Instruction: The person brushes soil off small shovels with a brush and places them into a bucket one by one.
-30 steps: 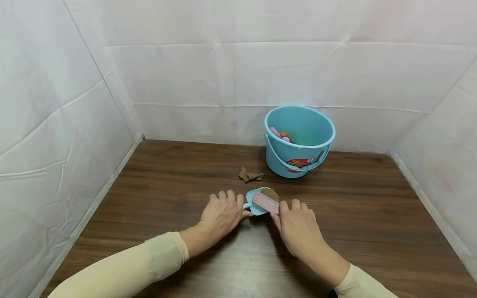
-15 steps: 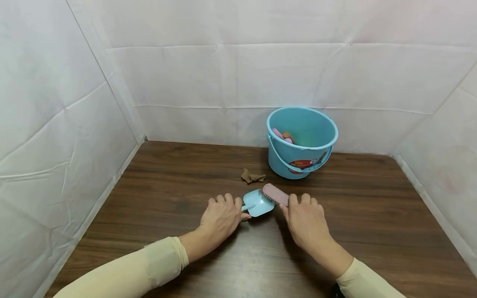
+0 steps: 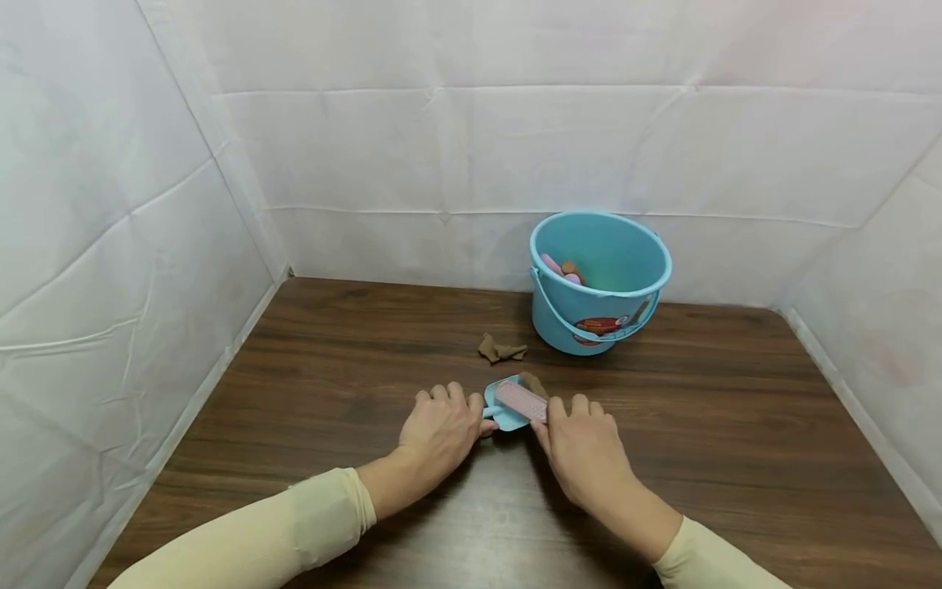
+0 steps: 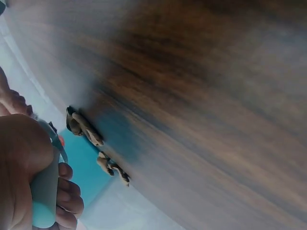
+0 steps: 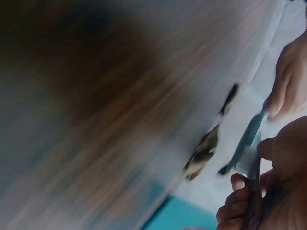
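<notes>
My left hand (image 3: 441, 424) grips the handle of a small light blue dustpan (image 3: 508, 422); in the left wrist view the fingers wrap round that handle (image 4: 45, 191). A pink brush (image 3: 521, 400) lies slantwise over the pan, held by my right hand (image 3: 586, 450). Pale bristles (image 5: 247, 162) show beneath it in the right wrist view. At the pan's far right edge is a brown crumpled scrap (image 3: 533, 382), partly covered by the brush. Another brown scrap (image 3: 502, 350) lies on the table just behind the pan.
A light blue bucket (image 3: 581, 323) with its handle hanging down stands behind the hands to the right, with pink and brown things (image 3: 565, 267) inside. White sheeting (image 3: 368, 164) encloses the brown wooden table (image 3: 353, 343) at the back and sides.
The brush first swings right and away, baring the pan, then comes back left over it. The left hand and dustpan stay nearly in place. The scrap behind the pan has not moved.
</notes>
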Demonstrator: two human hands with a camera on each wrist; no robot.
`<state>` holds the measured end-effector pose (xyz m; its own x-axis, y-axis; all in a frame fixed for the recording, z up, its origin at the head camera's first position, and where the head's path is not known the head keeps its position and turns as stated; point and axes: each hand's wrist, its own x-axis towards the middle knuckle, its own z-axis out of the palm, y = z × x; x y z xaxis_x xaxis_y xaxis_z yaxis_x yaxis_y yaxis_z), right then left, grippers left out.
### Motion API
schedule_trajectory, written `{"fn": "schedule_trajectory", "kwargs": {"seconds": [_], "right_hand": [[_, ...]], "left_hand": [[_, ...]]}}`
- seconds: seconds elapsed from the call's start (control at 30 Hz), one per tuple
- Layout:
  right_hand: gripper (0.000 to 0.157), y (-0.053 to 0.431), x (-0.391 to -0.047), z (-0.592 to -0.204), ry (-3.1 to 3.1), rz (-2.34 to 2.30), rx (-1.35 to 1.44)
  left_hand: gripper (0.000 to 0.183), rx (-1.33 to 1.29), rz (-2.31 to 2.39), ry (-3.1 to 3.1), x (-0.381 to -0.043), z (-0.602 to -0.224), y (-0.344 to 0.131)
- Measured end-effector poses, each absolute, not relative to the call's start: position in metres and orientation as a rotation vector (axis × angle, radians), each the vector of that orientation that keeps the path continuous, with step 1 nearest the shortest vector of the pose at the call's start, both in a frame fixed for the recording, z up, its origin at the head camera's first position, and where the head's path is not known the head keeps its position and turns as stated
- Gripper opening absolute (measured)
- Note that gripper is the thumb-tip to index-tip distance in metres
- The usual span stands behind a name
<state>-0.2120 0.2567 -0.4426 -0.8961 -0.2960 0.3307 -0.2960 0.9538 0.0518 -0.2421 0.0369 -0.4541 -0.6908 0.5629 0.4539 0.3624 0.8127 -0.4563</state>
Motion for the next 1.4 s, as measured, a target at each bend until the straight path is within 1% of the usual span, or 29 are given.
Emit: {"fn": "schedule_trajectory", "kwargs": {"seconds": [0.17, 0.3, 0.47, 0.6, 0.73, 1.03, 1.13, 1.3, 1.4], "right_hand": [[0.036, 0.279, -0.223, -0.444, -2.756, 0.012, 0.334], [0.037, 0.288, -0.226, -0.440, -2.732, 0.024, 0.349], [0.034, 0.276, -0.216, -0.427, -2.713, 0.059, 0.526], [0.034, 0.261, -0.203, -0.424, -2.652, -0.004, 0.643], [0.036, 0.261, -0.202, -0.424, -2.634, -0.054, 0.614], [0.038, 0.288, -0.220, -0.420, -2.650, -0.062, 0.432], [0.038, 0.285, -0.219, -0.418, -2.626, -0.050, 0.453], [0.036, 0.267, -0.208, -0.417, -2.662, -0.026, 0.574], [0.035, 0.262, -0.205, -0.419, -2.713, -0.018, 0.559]], "left_hand": [[0.060, -0.666, 0.451, -2.426, -0.241, -0.456, 0.034], [0.059, -0.672, 0.418, -2.438, -0.241, -0.457, 0.032], [0.058, -0.672, 0.366, -2.433, -0.242, -0.452, 0.033], [0.059, -0.672, 0.364, -2.414, -0.239, -0.443, 0.036], [0.060, -0.672, 0.387, -2.396, -0.235, -0.436, 0.036], [0.059, -0.684, 0.384, -2.419, -0.234, -0.436, 0.030], [0.059, -0.683, 0.376, -2.408, -0.235, -0.437, 0.031], [0.059, -0.701, 0.350, -2.385, -0.235, -0.436, 0.037], [0.058, -0.709, 0.353, -2.394, -0.235, -0.434, 0.039]]}}
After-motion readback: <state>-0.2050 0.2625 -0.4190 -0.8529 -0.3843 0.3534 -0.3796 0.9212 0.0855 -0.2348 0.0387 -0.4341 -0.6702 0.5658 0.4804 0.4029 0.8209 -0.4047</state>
